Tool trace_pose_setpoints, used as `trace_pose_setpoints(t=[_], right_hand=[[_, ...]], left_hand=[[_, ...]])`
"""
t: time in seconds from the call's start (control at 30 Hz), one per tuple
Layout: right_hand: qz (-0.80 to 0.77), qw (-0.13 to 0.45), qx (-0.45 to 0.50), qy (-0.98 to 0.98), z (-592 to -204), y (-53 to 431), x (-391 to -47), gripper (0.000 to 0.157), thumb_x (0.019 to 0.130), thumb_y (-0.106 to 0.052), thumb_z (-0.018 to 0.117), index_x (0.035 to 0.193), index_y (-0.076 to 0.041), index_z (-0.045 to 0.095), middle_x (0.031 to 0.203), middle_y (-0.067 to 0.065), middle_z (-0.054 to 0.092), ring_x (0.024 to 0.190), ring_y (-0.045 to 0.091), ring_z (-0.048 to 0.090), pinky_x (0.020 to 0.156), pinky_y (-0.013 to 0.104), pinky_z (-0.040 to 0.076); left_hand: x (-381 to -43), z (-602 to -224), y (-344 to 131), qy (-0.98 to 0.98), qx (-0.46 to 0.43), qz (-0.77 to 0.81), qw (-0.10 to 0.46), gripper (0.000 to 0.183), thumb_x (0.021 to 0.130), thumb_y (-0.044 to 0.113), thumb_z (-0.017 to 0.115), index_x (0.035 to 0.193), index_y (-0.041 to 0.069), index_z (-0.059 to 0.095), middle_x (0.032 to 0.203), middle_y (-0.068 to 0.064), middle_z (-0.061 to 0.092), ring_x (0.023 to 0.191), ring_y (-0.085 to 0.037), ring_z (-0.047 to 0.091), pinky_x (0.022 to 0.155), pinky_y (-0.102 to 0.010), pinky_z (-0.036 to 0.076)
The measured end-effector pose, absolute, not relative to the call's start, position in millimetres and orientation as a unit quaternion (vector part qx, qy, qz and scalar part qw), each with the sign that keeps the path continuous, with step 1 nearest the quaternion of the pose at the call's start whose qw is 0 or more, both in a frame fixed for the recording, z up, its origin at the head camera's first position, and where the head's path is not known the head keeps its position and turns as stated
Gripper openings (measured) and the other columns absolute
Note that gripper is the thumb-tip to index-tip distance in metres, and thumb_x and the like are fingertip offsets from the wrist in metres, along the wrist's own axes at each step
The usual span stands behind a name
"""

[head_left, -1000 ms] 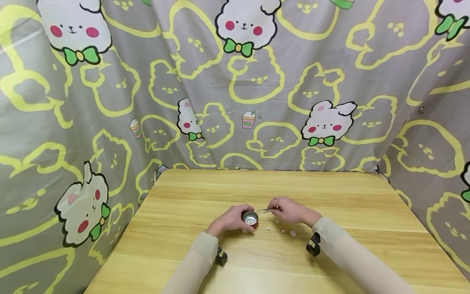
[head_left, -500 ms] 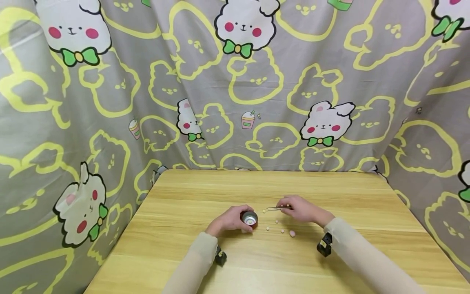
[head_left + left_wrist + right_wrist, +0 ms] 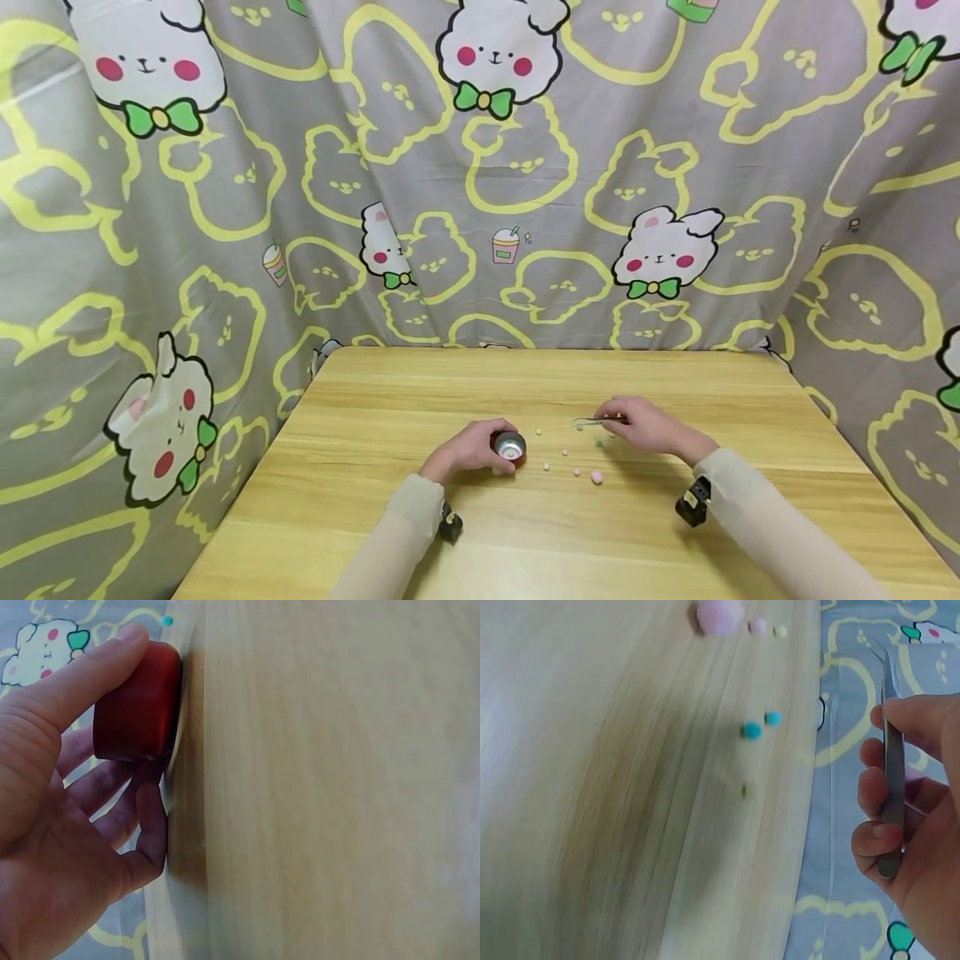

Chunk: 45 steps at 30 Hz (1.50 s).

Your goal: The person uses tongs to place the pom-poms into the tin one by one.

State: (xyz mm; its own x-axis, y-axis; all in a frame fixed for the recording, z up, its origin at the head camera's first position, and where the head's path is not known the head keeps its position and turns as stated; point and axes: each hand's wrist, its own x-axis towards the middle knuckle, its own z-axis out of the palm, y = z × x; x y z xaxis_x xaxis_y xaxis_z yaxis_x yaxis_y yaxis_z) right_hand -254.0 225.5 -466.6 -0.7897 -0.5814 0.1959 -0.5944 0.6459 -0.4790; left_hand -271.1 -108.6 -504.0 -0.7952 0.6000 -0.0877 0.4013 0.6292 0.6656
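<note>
My left hand point(image 3: 477, 447) grips a small round tin point(image 3: 511, 450), thumb on one side and fingers on the other. The tin is red outside and silver inside, and its mouth faces up on the table; its red wall point(image 3: 135, 705) fills the grip in the left wrist view. My right hand point(image 3: 643, 422) pinches metal tweezers point(image 3: 893, 780) with a bent fine tip. The tips point left, close over a teal ball point(image 3: 580, 427). Another teal ball point(image 3: 599, 443) lies just below the tweezers. A yellow ball point(image 3: 538, 432) sits between tin and tweezers.
Nearer the front lie a larger pink ball point(image 3: 597, 477), a small pink ball point(image 3: 577, 472) and a pale ball point(image 3: 546, 467). Another small pink ball point(image 3: 565, 452) lies behind them. The wooden table point(image 3: 450, 375) meets a patterned curtain point(image 3: 540, 308) at its back and sides.
My right hand has moved right with the tweezers, from the tin's rim past the yellow ball. Teal balls the hand covered before now show. My left hand and the tin have stayed put.
</note>
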Motion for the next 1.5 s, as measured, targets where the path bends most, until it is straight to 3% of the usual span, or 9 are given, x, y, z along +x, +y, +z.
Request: trace_pose_setpoints(t=[0.67, 1.5], right_hand=[[0.270, 0.023, 0.266, -0.925, -474.9, 280.1, -250.4, 0.013, 0.093, -0.014, 0.060, 0.103, -0.011, 0.068, 0.090, -0.006, 0.060, 0.080, 0.010, 0.055, 0.066, 0.031, 0.046], [0.248, 0.008, 0.247, -0.937, -499.9, 283.7, -259.8, 0.012, 0.090, -0.012, 0.062, 0.099, -0.011, 0.070, 0.096, 0.001, 0.066, 0.090, 0.023, 0.062, 0.077, 0.043, 0.049]], left_hand=[[-271.1, -504.0, -107.7, 0.884, 0.278, 0.341, 0.158, 0.051, 0.073, 0.026, 0.083, 0.117, 0.021, 0.059, 0.109, 0.006, 0.060, 0.099, -0.012, 0.055, 0.085, -0.030, 0.044], [-273.4, -505.5, -109.0, 0.882, 0.287, 0.340, 0.154, 0.054, 0.071, 0.029, 0.084, 0.118, 0.020, 0.059, 0.108, 0.006, 0.060, 0.099, -0.011, 0.055, 0.086, -0.029, 0.044]])
